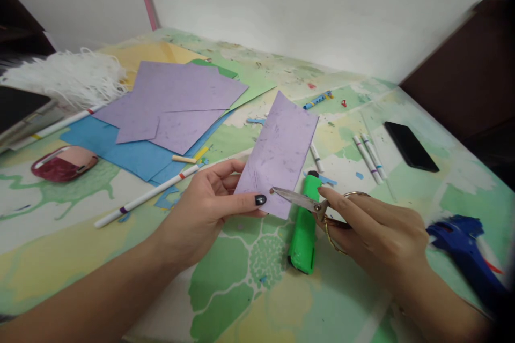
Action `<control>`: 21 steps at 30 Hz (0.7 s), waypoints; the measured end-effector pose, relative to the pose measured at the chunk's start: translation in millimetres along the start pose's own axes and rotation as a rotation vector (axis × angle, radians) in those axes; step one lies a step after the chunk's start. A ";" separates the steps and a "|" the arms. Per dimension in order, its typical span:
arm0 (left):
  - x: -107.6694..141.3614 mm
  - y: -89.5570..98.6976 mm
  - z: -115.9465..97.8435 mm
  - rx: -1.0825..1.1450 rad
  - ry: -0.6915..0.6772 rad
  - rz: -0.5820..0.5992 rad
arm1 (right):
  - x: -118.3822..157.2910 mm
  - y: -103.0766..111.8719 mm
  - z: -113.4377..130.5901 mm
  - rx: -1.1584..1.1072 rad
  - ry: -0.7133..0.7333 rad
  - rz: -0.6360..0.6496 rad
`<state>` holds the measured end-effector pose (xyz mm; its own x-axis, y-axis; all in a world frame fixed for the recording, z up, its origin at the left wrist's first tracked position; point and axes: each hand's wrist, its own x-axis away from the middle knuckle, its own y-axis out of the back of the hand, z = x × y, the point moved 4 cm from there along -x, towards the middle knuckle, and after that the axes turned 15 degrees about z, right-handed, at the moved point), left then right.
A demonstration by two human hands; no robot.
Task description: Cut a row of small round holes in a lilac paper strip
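A strip of purple paper (pixel 281 144) is pinched by its lower left edge in my left hand (pixel 209 203), thumb on top and fingers behind. My right hand (pixel 374 230) grips a pair of scissors (pixel 300 199) by the gold-coloured handles. The blades look closed, and their tip touches the lower part of the paper, where a small dark spot or hole shows just right of my left thumb. Beneath the scissors, on the tablecloth, lies a bright green stapler-like or hole-punch-like tool (pixel 303 236), partly covered by the blades.
Purple sheets (pixel 181 86) overlap blue paper (pixel 104 144) at the left back, beside white shredded strands (pixel 66 77). A computer mouse (pixel 64 163) and a white marker (pixel 148 195) lie left. On the right are markers (pixel 368 161), a black phone (pixel 410 146) and a blue glue gun (pixel 466 252).
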<state>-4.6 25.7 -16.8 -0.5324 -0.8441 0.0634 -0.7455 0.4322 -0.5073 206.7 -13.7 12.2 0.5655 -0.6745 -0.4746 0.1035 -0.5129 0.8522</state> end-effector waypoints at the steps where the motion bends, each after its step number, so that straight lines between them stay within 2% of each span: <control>1: -0.1 0.0 0.0 0.005 0.000 0.004 | 0.1 0.1 0.1 -0.008 0.004 0.006; 21: -0.6 0.7 1.2 -0.001 0.051 -0.026 | -2.3 2.8 -0.7 -0.027 0.022 -0.010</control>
<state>-4.4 26.2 -18.1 -0.5325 -0.8378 0.1207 -0.7599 0.4103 -0.5042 206.3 -13.2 15.8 0.5823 -0.6572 -0.4786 0.1313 -0.5049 0.8531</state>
